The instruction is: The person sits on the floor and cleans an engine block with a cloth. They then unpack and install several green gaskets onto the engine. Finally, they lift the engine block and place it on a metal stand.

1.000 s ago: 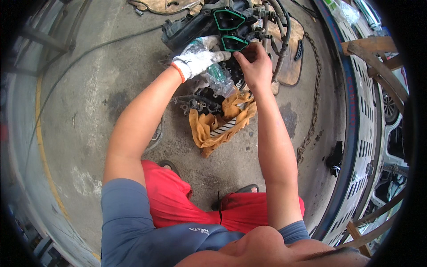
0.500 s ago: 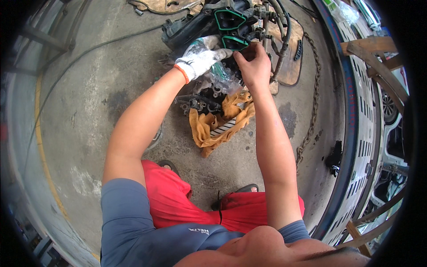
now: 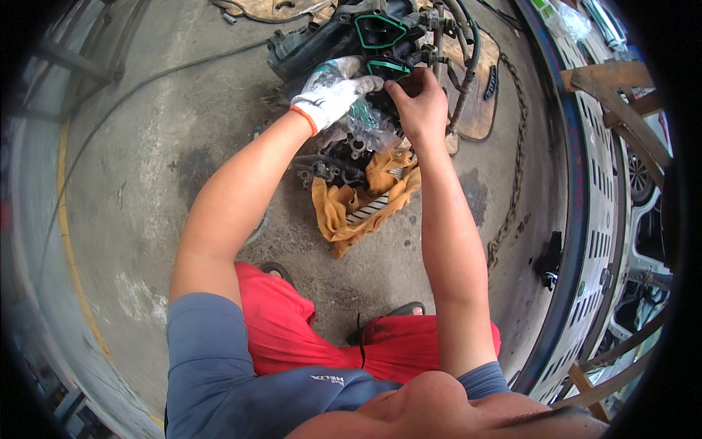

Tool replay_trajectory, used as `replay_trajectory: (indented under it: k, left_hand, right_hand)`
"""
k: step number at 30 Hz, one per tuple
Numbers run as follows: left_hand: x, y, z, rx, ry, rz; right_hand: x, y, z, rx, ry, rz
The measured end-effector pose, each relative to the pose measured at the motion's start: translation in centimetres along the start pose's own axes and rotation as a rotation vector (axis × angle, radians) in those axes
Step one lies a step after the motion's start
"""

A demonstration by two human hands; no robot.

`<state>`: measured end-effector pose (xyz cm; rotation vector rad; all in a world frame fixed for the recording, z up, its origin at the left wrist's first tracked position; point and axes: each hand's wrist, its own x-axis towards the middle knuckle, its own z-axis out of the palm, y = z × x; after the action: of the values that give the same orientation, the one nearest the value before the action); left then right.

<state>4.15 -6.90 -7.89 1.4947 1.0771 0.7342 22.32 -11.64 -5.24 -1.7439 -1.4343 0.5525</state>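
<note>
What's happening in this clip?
A person is working with both hands on a black molded part with green-edged openings. The gloved left hand and bare right hand are at either side of the lower opening. Nearer the person are clear plastic and a crumpled orange-brown cloth.

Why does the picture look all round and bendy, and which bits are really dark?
Head view: the fisheye lens bows the yellow floor line, and the corners are black; head view: the green-edged openings look very dark inside.
</note>
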Motion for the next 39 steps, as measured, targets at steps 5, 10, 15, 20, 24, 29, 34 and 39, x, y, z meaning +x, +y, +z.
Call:
replay_trajectory:
  k: [5,10,15,20,24,29,34,39]
  left_hand:
    - [-0.1,1.5,-0.7,0.047,0.039,0.096]
    - [0.3,1.3,-0.7,-0.123,0.062,0.064]
    - [0.2,1.8,-0.3,0.053,0.144,0.088]
    - [0.3,1.6,-0.6,0.056,0.122,0.172]
    - [-0.1,2.3,-0.6,0.02,0.101,0.088]
    - [-0.2,2.6,-0.2,-0.027,0.137,0.053]
    - [-0.1,2.2,-0.5,-0.117,0.078,0.032]
    - [-0.5,1.9,-1.5,-0.018,-0.033,0.074]
  right_hand:
    - [0.5,1.8,-0.4,0.159,0.006,-0.008]
    - [0.7,1.8,-0.1,0.286,0.014,0.035]
    - [0.6,1.2,-0.1,0.26,0.023,0.043]
    - [0.7,1.7,-0.3,0.276,0.004,0.027]
    - [1.0,1.4,-0.3,0.238,0.01,0.059]
    - [0.8,1.4,0.4,0.202,0.064,0.04]
    - [0.6,0.8,0.2,0.166,0.061,0.032]
    - [1.1,2.1,-0.1,0.331,-0.002,0.016]
